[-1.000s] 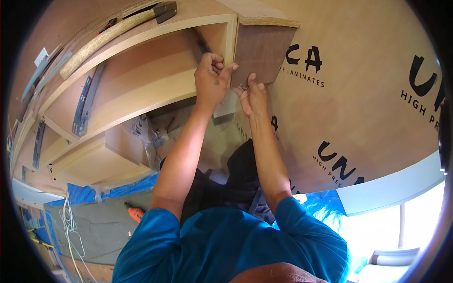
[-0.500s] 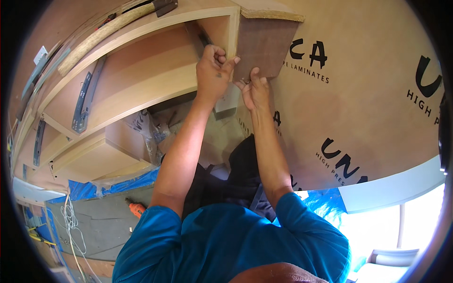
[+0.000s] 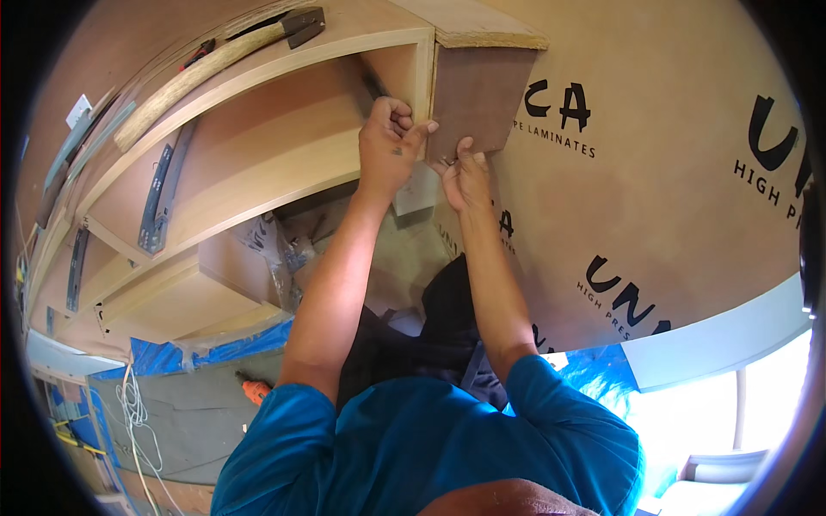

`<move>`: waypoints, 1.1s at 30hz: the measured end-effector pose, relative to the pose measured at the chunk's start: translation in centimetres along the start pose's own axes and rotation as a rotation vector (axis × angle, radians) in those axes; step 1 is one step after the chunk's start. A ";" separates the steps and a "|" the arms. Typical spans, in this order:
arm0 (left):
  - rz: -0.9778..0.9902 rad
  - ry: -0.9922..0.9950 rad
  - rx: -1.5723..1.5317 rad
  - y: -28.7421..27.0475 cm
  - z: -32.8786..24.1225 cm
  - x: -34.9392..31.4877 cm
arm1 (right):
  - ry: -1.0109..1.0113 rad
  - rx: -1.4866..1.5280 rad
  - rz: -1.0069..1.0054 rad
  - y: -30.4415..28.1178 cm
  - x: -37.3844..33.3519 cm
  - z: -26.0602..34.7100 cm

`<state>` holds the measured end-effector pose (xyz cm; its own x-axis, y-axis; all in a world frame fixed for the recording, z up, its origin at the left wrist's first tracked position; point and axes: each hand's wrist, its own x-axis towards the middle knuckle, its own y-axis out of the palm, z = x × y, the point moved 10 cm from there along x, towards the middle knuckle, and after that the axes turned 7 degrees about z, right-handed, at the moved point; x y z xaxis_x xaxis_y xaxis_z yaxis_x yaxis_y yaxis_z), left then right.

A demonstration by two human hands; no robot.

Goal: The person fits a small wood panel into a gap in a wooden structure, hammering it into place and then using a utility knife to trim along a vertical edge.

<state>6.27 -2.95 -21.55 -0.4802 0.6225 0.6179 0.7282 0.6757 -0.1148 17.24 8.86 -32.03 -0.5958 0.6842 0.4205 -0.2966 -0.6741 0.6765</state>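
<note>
My left hand is at the right end of a pale wooden cabinet frame, fingers curled and thumb against the frame's edge. Whatever those fingers may hold is hidden. Just behind them, inside the opening, a dark metal strip shows, much like a drawer slide. A brown wooden panel stands next to the frame under a rough-edged board. At the panel's bottom edge my right hand is closed, thumb on its face and the other fingers low at its left corner.
A hammer lies along the cabinet top. Drawer slides are fixed inside the cabinet. A large board with black print fills the right side. An orange power tool and a white cord lie on the floor at lower left.
The whole view has shifted slightly. Both hands keep nearly the same places at the frame and the panel, with the left fingers still curled.
</note>
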 end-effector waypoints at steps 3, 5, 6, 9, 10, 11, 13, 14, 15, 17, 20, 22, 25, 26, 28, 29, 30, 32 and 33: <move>0.020 0.012 -0.023 -0.5 -0.1 -0.4 | -0.007 0.021 0.025 0.3 -0.7 -0.1; 0.045 -0.017 -0.082 -0.1 0.2 -0.4 | 0.006 0.021 0.033 -0.2 -1.1 -0.1; 0.044 -0.018 -0.087 0.0 0.1 -0.6 | 0.013 -0.009 -0.003 -0.8 -1.3 -0.3; 0.038 0.016 -0.053 0.0 -0.3 -0.8 | 0.017 -0.038 -0.032 -0.2 -1.7 0.0; 0.053 0.053 -0.016 0.3 -0.6 -1.0 | 0.015 -0.034 -0.033 0.0 -2.0 0.3; 0.067 0.089 0.021 0.6 -0.9 -1.2 | 0.009 -0.038 -0.032 -0.1 -2.1 0.4; 0.056 0.165 0.028 0.8 -1.8 -1.3 | 0.023 -0.033 -0.008 -0.2 -2.4 0.4; 0.043 0.235 0.040 0.9 -2.6 -1.4 | 0.015 -0.037 -0.013 -0.2 -2.9 0.2; 0.050 0.238 0.032 0.9 -2.8 -1.7 | 0.019 -0.022 -0.027 -0.2 -3.4 -0.3; 0.073 0.165 0.025 0.6 -2.9 -2.2 | 0.013 -0.002 -0.051 -0.2 -3.8 -0.3; 0.097 0.147 -0.100 0.9 -2.1 -1.5 | 0.027 -0.028 -0.044 0.3 -3.1 0.2; 0.095 0.169 -0.072 0.5 -2.6 -1.4 | 0.017 0.034 0.022 1.2 -2.5 0.4; 0.086 0.190 -0.044 0.7 -3.2 -1.6 | -0.024 -0.037 0.073 1.3 -1.7 1.5; 0.087 0.191 -0.039 0.6 -3.2 -1.6 | -0.019 -0.035 0.073 1.2 -1.5 1.5; 0.072 0.189 -0.014 0.6 -3.5 -1.5 | -0.005 -0.047 0.077 0.9 -1.4 1.5; 0.059 0.190 0.008 0.7 -3.6 -1.4 | 0.001 -0.047 0.079 0.8 -1.4 1.4; 0.054 0.186 0.009 0.7 -3.6 -1.5 | -0.002 -0.030 0.063 0.6 -1.4 1.2; 0.031 0.236 0.040 0.6 -4.2 -1.5 | -0.001 -0.014 0.051 0.8 -1.4 1.2; 0.026 0.234 0.041 0.5 -4.1 -1.5 | -0.009 0.000 0.031 0.7 -1.5 1.3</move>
<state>9.37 -5.13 -19.38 -0.3321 0.5347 0.7770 0.7161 0.6791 -0.1613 18.85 7.73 -31.38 -0.5983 0.6654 0.4464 -0.2783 -0.6950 0.6629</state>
